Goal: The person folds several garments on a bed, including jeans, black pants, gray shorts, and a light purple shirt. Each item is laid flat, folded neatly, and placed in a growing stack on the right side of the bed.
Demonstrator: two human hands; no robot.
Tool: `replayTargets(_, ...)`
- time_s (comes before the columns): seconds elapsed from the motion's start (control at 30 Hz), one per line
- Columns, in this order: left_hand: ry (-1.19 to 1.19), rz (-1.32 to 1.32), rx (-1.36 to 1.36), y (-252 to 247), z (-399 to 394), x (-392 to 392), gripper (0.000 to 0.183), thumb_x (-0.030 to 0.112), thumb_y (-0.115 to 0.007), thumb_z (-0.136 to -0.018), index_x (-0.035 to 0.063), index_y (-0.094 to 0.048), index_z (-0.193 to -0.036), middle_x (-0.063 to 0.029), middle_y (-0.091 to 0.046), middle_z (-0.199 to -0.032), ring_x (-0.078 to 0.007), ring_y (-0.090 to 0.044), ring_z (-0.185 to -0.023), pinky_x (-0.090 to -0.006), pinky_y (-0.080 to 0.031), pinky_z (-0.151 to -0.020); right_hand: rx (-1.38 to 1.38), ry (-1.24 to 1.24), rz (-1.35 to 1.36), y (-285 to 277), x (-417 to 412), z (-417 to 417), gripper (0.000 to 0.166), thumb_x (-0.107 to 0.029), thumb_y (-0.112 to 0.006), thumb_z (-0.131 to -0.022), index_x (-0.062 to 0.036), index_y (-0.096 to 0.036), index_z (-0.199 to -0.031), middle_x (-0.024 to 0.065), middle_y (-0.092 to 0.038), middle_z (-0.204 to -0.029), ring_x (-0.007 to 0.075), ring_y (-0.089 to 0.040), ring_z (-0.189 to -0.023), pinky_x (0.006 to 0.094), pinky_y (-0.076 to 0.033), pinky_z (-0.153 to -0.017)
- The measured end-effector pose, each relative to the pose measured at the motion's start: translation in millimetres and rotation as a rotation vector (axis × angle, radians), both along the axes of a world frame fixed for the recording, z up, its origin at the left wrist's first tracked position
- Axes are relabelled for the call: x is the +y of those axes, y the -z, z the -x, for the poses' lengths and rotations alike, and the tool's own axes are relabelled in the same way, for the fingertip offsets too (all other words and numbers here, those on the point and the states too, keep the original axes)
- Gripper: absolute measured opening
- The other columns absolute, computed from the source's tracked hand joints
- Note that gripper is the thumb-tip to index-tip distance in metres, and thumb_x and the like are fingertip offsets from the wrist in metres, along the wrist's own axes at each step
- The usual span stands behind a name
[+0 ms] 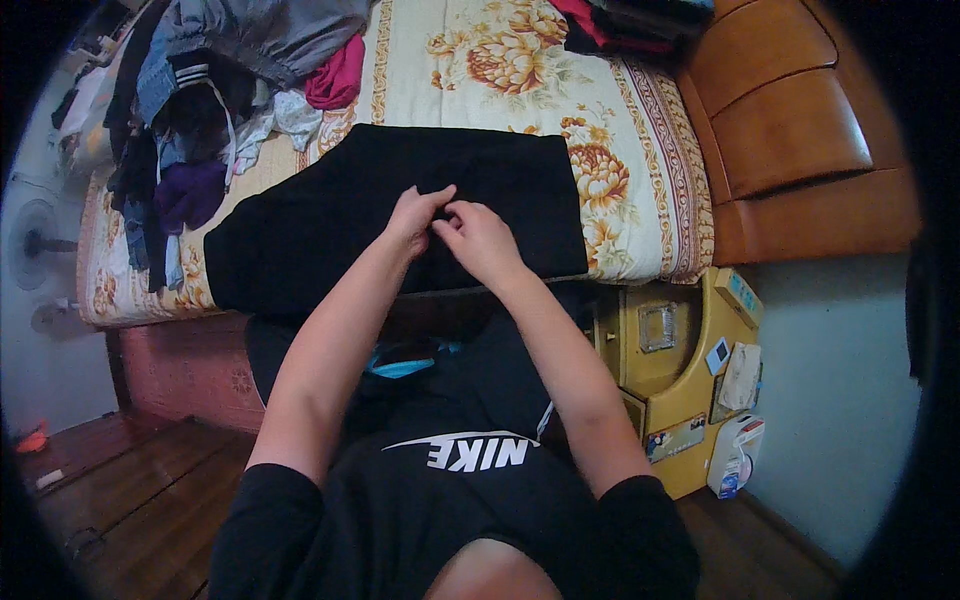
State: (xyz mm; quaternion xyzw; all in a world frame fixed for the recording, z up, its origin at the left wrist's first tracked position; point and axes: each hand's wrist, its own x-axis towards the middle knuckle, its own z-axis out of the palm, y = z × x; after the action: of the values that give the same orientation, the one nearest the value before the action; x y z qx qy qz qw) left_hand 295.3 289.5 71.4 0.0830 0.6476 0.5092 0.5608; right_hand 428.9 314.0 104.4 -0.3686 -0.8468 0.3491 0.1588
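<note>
A black garment [315,225], possibly folded trousers, lies flat along the near edge of a bed, wide at the right and tapering to the left. Over its middle, my left hand [414,217] has a finger stretched to the right, with no held thing visible. My right hand [480,236] is close beside it, fingers curled towards the left hand. The two hands nearly meet at the fingertips; whether anything small is between the right fingers cannot be made out. Both hands are above the black cloth, and contact with it is unclear.
A floral bedspread [465,97] covers the bed. Loose clothes [202,105] are heaped at the left, and folded dark and red clothes [630,26] sit at the far right. A brown padded headboard [787,127] borders the right side, above a yellow bedside cabinet [675,405].
</note>
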Motion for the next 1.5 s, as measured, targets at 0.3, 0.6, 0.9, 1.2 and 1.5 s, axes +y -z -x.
replayTargets(0.3,0.305,0.105,1.089,14,26,13,0.044,0.036,-0.068,-0.072,-0.0066,-0.057,-0.079,-0.0244,-0.059,-0.082,-0.0353,-0.059,-0.081,-0.0391,-0.046,-0.070,-0.611,0.336,-0.362,50,26,-64,0.064,-0.047,-0.043,-0.087,-0.0162,-0.023,-0.139,0.0104,-0.012,-0.146,0.0326,-0.012,-0.134,0.0682,-0.022,-0.091)
replayTargets(0.6,0.107,0.053,1.020,7,29,4,0.041,0.034,-0.064,-0.077,-0.0060,-0.053,-0.079,-0.0241,-0.056,-0.079,-0.0361,-0.055,-0.075,-0.0407,-0.043,-0.065,-0.515,0.331,-0.260,34,22,-55,0.066,-0.037,-0.054,-0.084,-0.0137,-0.024,-0.138,0.0134,-0.010,-0.146,0.0370,-0.009,-0.134,0.0705,-0.019,-0.091)
replayTargets(0.9,0.026,0.157,1.053,15,43,-8,0.049,0.036,-0.063,-0.078,-0.0066,-0.056,-0.101,-0.0260,-0.059,-0.097,-0.0375,-0.057,-0.093,-0.0402,-0.046,-0.080,-0.572,0.253,-0.347,40,6,-29,0.062,-0.034,-0.052,-0.085,-0.0132,-0.026,-0.137,0.0121,-0.012,-0.146,0.0364,-0.009,-0.134,0.0723,-0.016,-0.091)
replayTargets(1.2,0.036,-0.050,1.240,4,9,-29,0.069,0.018,-0.063,-0.078,0.0027,-0.024,-0.133,-0.0244,-0.036,-0.121,-0.0422,-0.052,-0.096,-0.0439,-0.046,-0.080,-0.477,0.292,-0.286,27,11,-6,0.060,-0.030,-0.051,-0.086,-0.0129,-0.025,-0.138,0.0124,-0.011,-0.146,0.0360,-0.009,-0.134,0.0734,-0.012,-0.090)
replayTargets(1.5,-0.020,-0.256,0.825,33,10,-28,0.064,0.002,-0.055,-0.080,0.0064,-0.023,-0.136,-0.0241,-0.034,-0.119,-0.0362,-0.043,-0.104,-0.0370,-0.036,-0.093,-0.555,0.511,-0.338,62,54,-39,0.062,-0.034,-0.048,-0.088,-0.0182,-0.018,-0.140,0.0105,-0.013,-0.147,0.0357,-0.009,-0.134,0.0731,-0.014,-0.090)
